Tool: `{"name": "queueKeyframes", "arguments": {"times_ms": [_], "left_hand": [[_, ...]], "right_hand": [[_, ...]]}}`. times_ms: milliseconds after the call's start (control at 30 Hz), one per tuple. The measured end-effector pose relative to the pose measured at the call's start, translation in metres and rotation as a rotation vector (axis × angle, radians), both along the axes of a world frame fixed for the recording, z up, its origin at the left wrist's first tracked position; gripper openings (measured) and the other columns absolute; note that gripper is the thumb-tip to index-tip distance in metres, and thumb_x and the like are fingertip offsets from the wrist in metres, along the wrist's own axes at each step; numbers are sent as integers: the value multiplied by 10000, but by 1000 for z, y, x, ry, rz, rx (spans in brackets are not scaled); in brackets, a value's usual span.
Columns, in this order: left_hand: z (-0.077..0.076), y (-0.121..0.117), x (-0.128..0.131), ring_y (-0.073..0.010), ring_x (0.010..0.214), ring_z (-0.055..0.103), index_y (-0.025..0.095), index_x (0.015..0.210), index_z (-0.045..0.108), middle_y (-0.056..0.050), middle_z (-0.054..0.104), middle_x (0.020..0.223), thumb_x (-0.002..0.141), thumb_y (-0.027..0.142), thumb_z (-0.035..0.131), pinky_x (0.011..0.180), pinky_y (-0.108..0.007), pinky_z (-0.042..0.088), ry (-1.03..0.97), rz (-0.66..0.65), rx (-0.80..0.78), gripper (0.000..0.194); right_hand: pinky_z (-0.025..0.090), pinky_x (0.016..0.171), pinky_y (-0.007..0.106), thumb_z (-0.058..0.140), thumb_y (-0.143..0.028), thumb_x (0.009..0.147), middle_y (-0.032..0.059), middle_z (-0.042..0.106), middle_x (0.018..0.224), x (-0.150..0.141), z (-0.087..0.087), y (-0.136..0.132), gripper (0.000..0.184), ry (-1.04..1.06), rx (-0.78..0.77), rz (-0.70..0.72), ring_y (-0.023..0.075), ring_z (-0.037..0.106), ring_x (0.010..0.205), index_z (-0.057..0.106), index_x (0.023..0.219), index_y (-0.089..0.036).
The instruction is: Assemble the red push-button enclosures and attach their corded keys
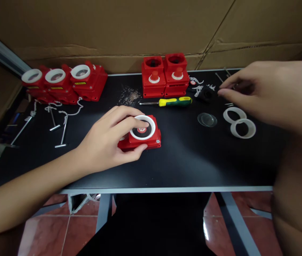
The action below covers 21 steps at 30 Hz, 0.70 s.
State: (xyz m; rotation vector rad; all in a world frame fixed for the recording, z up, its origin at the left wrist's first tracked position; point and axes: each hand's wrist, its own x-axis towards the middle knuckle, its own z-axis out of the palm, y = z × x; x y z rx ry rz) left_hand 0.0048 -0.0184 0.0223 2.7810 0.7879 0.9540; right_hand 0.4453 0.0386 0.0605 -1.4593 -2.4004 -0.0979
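Observation:
On the front middle of the table lies a red break-glass alarm box (154, 141) with a white ring (153, 132) round its dark opening. My left hand (113, 138) grips this box, one fingertip inside the ring and the thumb along the near side. At the right, my right hand (263, 94) hovers over the table with thumb and forefinger pinched together. Whatever it may hold is hidden. Near its fingertips are a black fitting (207, 94) and thin metal rods (218, 76). Below it lie two loose white rings (251, 128) and clear glass discs (207, 120).
A yellow-green screwdriver (176, 102) lies before two red boxes (153, 89) at the back. Three red boxes with white rings (93, 85) stand at back left, with small metal hammers (64, 133) on strings. Pale crumbs (131, 96) are scattered nearby. Cardboard (113, 28) walls the back.

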Motion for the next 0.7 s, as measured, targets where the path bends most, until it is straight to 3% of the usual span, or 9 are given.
{"name": "queueKeyframes", "arguments": {"times_ms": [100, 200, 300, 400, 467, 567, 700], "left_hand": [[1, 0, 0, -330, 1235, 886, 245, 1378, 717, -167, 860, 1461, 1106, 250, 876, 1049, -489, 768, 2, 0, 3, 315], [1, 1, -1, -346, 1242, 890, 269, 1388, 732, -156, 867, 1470, 1085, 243, 887, 1061, -511, 770, -8, 0, -21, 342], [-1, 1, -1, -359, 1256, 890, 262, 1392, 741, -165, 868, 1469, 1073, 247, 900, 1072, -521, 771, -12, -6, -20, 357], [-2, 1, -1, -343, 1249, 885, 263, 1396, 726, -160, 862, 1468, 1102, 276, 886, 1063, -509, 768, -9, -5, -2, 335], [-1, 0, -1, -332, 1256, 884, 263, 1386, 726, -147, 860, 1474, 1110, 275, 877, 1073, -495, 760, 3, 17, -19, 316], [1, -2, -1, -328, 1279, 882, 247, 1366, 738, -144, 861, 1481, 1097, 244, 877, 1095, -486, 748, 32, 49, -49, 303], [1, -3, 0, -320, 1272, 880, 237, 1367, 732, -147, 857, 1476, 1127, 248, 859, 1090, -477, 742, 22, 35, -32, 272]], "right_hand": [[575, 822, 476, 837, -411, 1155, 91, 861, 1027, -1, -13, 11, 100, 98, 32, 100, 274, 721, 836, 859, 1086, -343], [649, 834, 449, 881, -485, 1145, 89, 872, 1078, -24, -36, 17, 176, 221, 85, 248, 257, 738, 838, 901, 1217, -326], [716, 1023, 568, 973, -428, 1047, 145, 860, 1299, -48, -64, 24, 354, 200, 65, 234, 368, 807, 1117, 886, 1369, -307], [704, 1143, 667, 952, -385, 1046, 156, 838, 1355, -61, -81, 28, 272, 182, 28, 191, 439, 784, 1273, 873, 1299, -320], [706, 1098, 647, 943, -348, 1030, 152, 845, 1287, -63, -80, 28, 185, 225, 17, 184, 429, 788, 1219, 866, 1191, -300], [694, 893, 502, 978, -321, 968, 103, 853, 1108, -60, -65, 23, 180, 372, 27, 205, 320, 783, 976, 866, 1100, -272], [500, 524, 325, 995, -461, 1039, 52, 843, 982, -59, -37, 15, 268, 645, 112, 186, 160, 656, 643, 862, 1121, -243]]}}
